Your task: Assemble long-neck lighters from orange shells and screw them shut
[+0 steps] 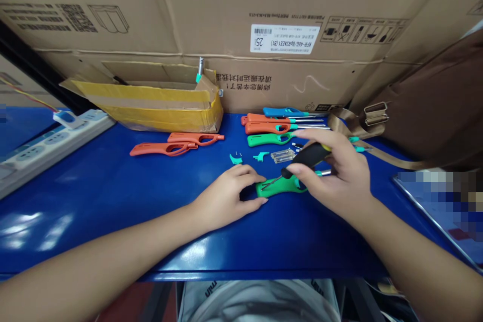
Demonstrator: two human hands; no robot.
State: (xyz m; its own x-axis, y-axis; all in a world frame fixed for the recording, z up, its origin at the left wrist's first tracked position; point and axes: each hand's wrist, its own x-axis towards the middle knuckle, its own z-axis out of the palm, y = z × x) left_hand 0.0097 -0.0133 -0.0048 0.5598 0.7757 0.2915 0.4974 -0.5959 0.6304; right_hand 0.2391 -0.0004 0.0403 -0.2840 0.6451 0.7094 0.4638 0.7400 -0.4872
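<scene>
Green lighter between two hands, under a screwdriver.
The green lighter (277, 188) lies on the blue table (151, 216), just beyond the left hand's (230, 198) fingertips, its near end pinched between thumb and fingers. The right hand (339, 171), above the lighter's other end, grips a black-handled screwdriver (307, 158), its shaft slanting down over the lighter's face; whether the tip touches, I cannot tell.

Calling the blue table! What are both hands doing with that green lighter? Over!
Right hand gripping screwdriver, tip at green lighter. Left hand holding its handle end. Loose teal pieces just beyond, apparently not in the way.
</scene>
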